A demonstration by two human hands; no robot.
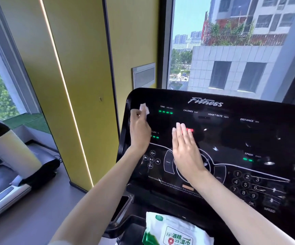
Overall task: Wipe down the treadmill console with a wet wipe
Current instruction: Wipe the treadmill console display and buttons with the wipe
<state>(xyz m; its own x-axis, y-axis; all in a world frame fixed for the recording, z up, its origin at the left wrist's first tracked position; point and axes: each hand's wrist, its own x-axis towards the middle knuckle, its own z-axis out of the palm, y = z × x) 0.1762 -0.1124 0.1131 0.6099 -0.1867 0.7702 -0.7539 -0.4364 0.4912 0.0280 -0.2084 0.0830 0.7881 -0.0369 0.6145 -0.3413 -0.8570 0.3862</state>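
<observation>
Left hand (139, 129), fingers clamped on the wet wipe (144, 109), works the console's (231, 137) top-left corner, right hand (185, 149) flat mid-panel with fingers together, and most of the wiping looks left to do.

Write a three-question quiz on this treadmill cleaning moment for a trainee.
1. True or false: the right hand holds the wet wipe.
2. The right hand's fingers are: A) straight B) curled into a fist C) pinching the wipe.
3. Fill in: the left hand holds the wipe at the treadmill console's upper ____ corner.
Key: 1 false; 2 A; 3 left.
</observation>
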